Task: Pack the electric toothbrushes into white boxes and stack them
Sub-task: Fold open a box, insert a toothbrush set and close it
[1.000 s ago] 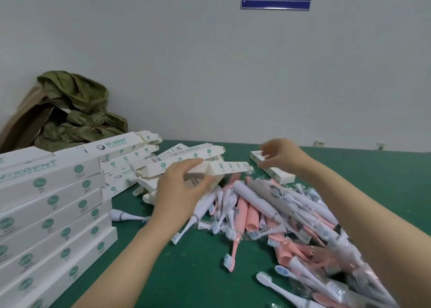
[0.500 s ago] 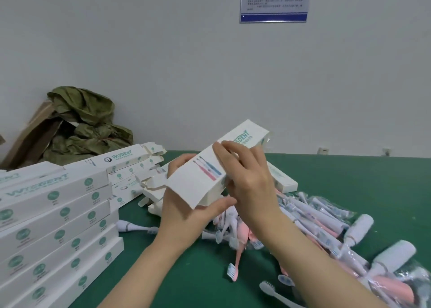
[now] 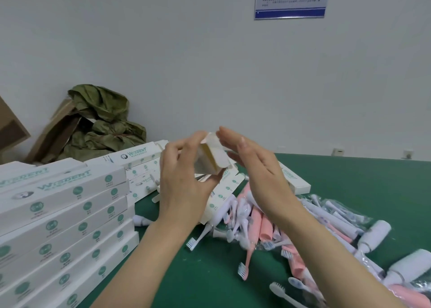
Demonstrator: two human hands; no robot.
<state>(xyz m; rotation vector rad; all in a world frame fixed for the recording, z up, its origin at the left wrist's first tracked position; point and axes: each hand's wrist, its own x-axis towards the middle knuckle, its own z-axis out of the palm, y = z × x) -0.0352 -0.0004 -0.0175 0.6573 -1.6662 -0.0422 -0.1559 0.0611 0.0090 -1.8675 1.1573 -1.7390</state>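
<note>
An open box (image 3: 211, 158) was gripped by the left hand (image 3: 184, 186) beside the flat, empty right hand (image 3: 256, 167); boxes (image 3: 65, 214) were stacked leftwards, and many toothbrushes (image 3: 261, 226) underneath were not yet packed.

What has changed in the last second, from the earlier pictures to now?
The left hand picked up a box, raised it and turned its open end toward the camera. The right hand came back from the far box, gripped this one, then let go; its fingers are now straight beside it. The stack and the toothbrushes stayed put.
</note>
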